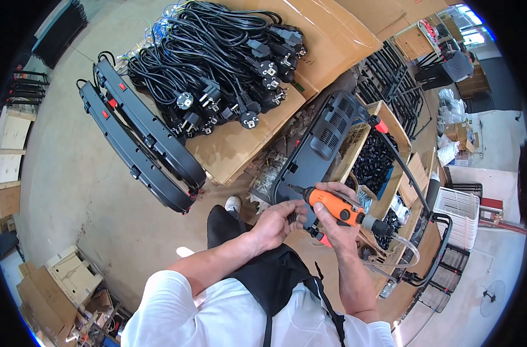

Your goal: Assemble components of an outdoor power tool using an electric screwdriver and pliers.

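Observation:
My right hand (339, 230) grips an orange power screwdriver (331, 205) with a grey rear end and a clear hose. Its dark bit points left, toward my left hand and over the near end of a long black plastic housing (292, 184). That housing has vent slots at its far end and lies on the bench. Beside the bit, my left hand (279, 224) is half closed, palm up, its fingers curled round small dark pieces (292, 217) that look like screws. The tool's tip seems apart from the left fingers.
Black power cables with plugs (217, 63) are heaped on cardboard (240, 153) ahead. Two long black housings (142, 156) stand at the left. Right of the bench housing, a wooden bin (385, 115) holds small black parts, beside a black tube frame (413, 188). Another person (457, 66) stands far right.

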{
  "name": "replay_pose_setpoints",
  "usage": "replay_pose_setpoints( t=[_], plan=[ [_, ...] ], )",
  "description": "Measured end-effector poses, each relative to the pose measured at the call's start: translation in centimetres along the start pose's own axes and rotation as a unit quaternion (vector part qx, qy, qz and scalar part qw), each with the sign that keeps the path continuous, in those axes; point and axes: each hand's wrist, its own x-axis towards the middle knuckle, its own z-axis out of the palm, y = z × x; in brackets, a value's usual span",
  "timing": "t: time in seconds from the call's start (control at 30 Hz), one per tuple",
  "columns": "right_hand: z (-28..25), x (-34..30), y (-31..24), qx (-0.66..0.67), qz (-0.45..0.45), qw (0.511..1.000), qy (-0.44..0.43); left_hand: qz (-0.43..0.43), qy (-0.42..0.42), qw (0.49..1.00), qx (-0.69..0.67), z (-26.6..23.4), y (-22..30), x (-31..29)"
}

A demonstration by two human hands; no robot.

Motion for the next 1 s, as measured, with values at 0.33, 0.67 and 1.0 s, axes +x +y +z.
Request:
replay_pose_setpoints(
  t=[0.33, 0.67, 1.0],
  plan=[
    [2.7, 3.1, 1.0, -0.068, 0.016, 0.995, -0.076, -0.008, -0.042, 0.982, 0.183, -1.3, 1.7, -1.4],
    [3.2, 3.5, 0.4, -0.095, 0.042, 0.991, -0.079, 0.053, 0.006, 0.97, 0.238, -2.4, 3.2, -1.3],
    [1.6, 4.2, -1.8, -0.095, 0.029, 0.994, -0.042, 0.002, 0.019, 0.994, 0.106, -0.9, 4.3, -1.2]
  ],
)
